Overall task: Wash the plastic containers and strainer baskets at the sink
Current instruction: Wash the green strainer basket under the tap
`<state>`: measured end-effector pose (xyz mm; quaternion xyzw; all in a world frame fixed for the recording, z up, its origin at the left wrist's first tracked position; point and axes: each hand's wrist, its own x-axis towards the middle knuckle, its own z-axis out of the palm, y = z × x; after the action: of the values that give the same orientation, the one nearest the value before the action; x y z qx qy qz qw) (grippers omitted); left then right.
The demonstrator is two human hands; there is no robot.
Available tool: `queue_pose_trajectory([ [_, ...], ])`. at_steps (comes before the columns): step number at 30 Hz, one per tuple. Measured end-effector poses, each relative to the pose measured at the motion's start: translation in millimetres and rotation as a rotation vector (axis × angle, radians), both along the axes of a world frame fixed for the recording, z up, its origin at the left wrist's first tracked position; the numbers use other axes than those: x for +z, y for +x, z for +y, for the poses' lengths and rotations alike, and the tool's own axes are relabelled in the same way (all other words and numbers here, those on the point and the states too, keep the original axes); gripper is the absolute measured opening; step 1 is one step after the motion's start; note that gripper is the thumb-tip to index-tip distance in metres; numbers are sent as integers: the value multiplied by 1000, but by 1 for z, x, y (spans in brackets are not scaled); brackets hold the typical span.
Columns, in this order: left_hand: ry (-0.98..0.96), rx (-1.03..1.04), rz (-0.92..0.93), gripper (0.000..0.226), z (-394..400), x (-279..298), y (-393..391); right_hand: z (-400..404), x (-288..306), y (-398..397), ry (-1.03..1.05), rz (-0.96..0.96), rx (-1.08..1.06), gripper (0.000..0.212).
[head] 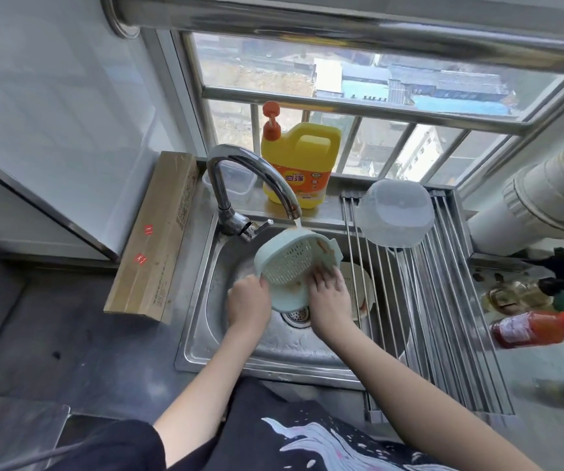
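A pale green strainer basket (291, 263) is tilted on its side over the steel sink (206, 321), under a thin stream of water from the curved tap (240, 171). My left hand (248, 302) grips the basket's lower left rim. My right hand (328, 294) lies with spread fingers against the basket's inner right side. A translucent plastic container (394, 212) sits upside down on the roll-up drying rack (443, 300). A beige strainer (358, 287) lies in the sink under the rack's left edge. Another clear container (240, 185) stands behind the tap.
A yellow dish-soap jug (299, 164) with an orange pump stands on the sill behind the sink. A long cardboard box (158, 232) lies left of the sink. At the right stand a red bottle (539, 328), a glass bottle (518, 294) and a white duct (545, 192).
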<state>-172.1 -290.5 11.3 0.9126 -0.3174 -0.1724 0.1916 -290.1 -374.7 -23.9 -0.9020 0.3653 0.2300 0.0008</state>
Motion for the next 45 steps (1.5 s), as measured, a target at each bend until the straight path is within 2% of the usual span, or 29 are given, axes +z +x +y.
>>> queue_pose_trajectory([
  [2, 37, -51, -49, 43, -5, 5, -2, 7, -4, 6, 129, -87, -4, 84],
  [5, 80, -49, -68, 40, -6, 8, -5, 17, -4, 13, 551, -231, 93, 89],
  [6, 85, -34, -63, 41, -5, 7, -5, 16, -3, 12, 552, -218, 117, 86],
  [9, 97, -10, -75, 42, 4, 3, -4, 4, -1, 2, 151, -84, 129, 78],
  [11, 93, -2, -86, 43, 7, 3, -6, 0, 1, -1, 13, -14, 67, 71],
  [13, 87, -3, -92, 43, 7, 4, -8, 5, 1, 3, 82, -66, 45, 75],
  [16, 79, 13, -89, 41, 3, 5, -12, 18, 0, 7, 515, -196, 120, 86],
  [17, 70, 24, -88, 41, 3, 6, -13, 18, -1, 5, 523, -206, 146, 86],
  [20, 47, 37, -106, 39, 9, 5, -14, 1, 2, -7, 86, -116, 187, 78],
  [22, 40, 27, -133, 38, 11, 8, -14, -5, 4, -14, -72, -90, 192, 71],
  [26, 91, -53, -230, 29, 2, 14, -10, -1, 0, -17, 56, -448, 96, 66],
  [28, 142, -91, -251, 22, 0, 11, -4, -2, -4, -22, 112, -538, 49, 59],
  [31, 242, -212, -334, 9, 1, 10, 7, -9, -6, -33, 208, -489, -107, 48],
  [34, 346, -345, -383, 28, 8, -5, 23, -15, -12, -41, 265, -409, -173, 51],
  [38, 339, -474, -525, 17, 5, -18, 41, -9, -19, -44, 386, -348, -134, 54],
  [41, 388, -562, -466, 16, 3, -25, 45, -2, -27, -45, 399, -336, -69, 51],
  [43, 475, -512, -480, 21, -2, -8, 35, 2, -29, -44, 401, -330, -55, 47],
  [45, 496, -500, -512, 14, -4, -1, 31, 2, -29, -44, 402, -338, -54, 44],
])
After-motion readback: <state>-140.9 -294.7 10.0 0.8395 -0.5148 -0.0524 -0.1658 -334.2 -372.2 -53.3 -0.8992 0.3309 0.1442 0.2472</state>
